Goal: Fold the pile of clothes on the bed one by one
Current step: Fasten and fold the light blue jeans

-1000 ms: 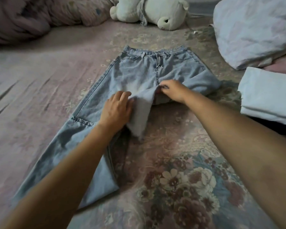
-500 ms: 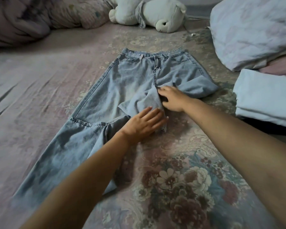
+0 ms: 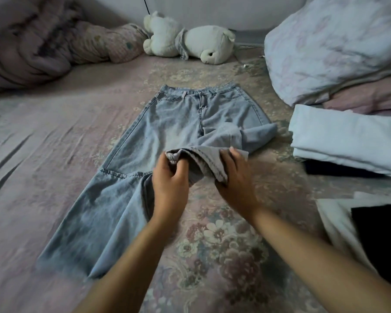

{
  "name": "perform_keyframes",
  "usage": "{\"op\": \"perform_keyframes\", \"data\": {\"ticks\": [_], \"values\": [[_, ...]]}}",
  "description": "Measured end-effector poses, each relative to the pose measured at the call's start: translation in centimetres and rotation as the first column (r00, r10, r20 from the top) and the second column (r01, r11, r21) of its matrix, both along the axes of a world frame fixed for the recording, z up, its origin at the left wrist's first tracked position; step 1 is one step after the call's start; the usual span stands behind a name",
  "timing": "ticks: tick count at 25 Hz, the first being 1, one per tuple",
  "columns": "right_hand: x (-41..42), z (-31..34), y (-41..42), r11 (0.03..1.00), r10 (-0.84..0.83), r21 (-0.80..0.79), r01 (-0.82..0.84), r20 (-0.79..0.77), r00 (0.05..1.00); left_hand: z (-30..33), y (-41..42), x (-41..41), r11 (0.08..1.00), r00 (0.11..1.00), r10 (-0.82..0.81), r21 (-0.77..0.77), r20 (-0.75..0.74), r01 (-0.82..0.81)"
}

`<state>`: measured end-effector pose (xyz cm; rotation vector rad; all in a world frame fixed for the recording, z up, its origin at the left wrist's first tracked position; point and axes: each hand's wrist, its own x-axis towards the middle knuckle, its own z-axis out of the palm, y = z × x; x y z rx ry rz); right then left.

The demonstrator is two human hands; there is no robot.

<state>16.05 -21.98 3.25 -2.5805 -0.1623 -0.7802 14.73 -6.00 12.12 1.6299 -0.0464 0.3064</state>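
One pair of pale-blue denim jeans [image 3: 167, 132] lies flat mid-bed, waistband far, one leg doubled up; no label is readable. The left hand [image 3: 169, 184] and right hand [image 3: 235, 179] each have a curled grip pinching that leg's hem. Around them lie the floral bedspread [image 3: 224, 245], one folded white cloth [image 3: 348, 141] and one plush toy [image 3: 190, 41].

Both hands now gripping the hem end of the folded-up right leg of the jeans [image 3: 167, 132], lifted off the bedspread [image 3: 224, 245] just below the crotch. Left hand [image 3: 170, 184], half a second ago flat with fingers spread on the fabric, now curled round the bunched hem. Right hand [image 3: 236, 181], earlier pressing near the fly, now drawn nearer, pinching the hem's other side. Camera view pulled back, showing more wall beyond the jeans' waistband.
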Motion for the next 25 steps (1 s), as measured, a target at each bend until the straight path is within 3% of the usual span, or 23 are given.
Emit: {"op": "perform_keyframes", "data": {"ticks": [2, 4, 6, 8, 10, 12, 17, 20, 22, 25], "values": [[-3.6, 1.7, -1.7, 0.995, -0.035, 0.095, 0.025, 0.103, 0.994, 0.9, 1.3, -2.6, 0.992, 0.993, -0.101, 0.08, 0.067, 0.095], [-7.6, 4.4, -4.7, 1.0, 0.015, -0.014, -0.014, 0.068, 0.998, 0.6, 2.5, -5.1, 0.944, 0.966, -0.25, 0.242, 0.072, 0.226], [-12.1, 7.3, -7.4, 0.99, 0.082, -0.093, -0.107, -0.238, 0.968, -0.1, 3.4, -8.1, 0.858, 0.917, -0.399, 0.353, -0.004, 0.374], [-16.9, 9.4, -9.6, 0.965, 0.106, -0.145, -0.217, -0.54, 0.835, -0.9, 3.9, -11.9, 0.746, 0.856, -0.515, 0.469, -0.044, 0.473], [-21.7, 10.8, -10.9, 0.941, 0.097, -0.189, -0.282, -0.648, 0.755, -1.3, 4.0, -16.2, 0.631, 0.782, -0.621, 0.566, -0.041, 0.53], [-25.7, 12.5, -11.2, 0.927, 0.074, -0.215, -0.306, -0.697, 0.714, -1.0, 4.2, -19.8, 0.56, 0.704, -0.707, 0.554, -0.069, 0.616], [-34.3, 17.0, -10.9, 0.906, 0.128, -0.175, -0.385, -0.755, 0.643, 1.7, 5.2, -26.0, 0.467, 0.589, -0.804, 0.527, -0.081, 0.71], [-38.7, 18.7, -11.1, 0.826, 0.232, -0.257, -0.501, -0.655, 0.719, 3.2, 5.4, -28.3, 0.462, 0.571, -0.821, 0.604, 0.015, 0.649], [-41.0, 19.4, -11.1, 0.919, 0.169, -0.194, -0.343, -0.593, 0.788, 4.2, 5.4, -29.7, 0.485, 0.579, -0.811, 0.647, 0.083, 0.588], [-44.0, 18.1, -11.4, 0.965, 0.117, -0.135, -0.225, -0.544, 0.831, 5.1, 5.1, -31.8, 0.467, 0.554, -0.824, 0.694, 0.116, 0.549]]}}
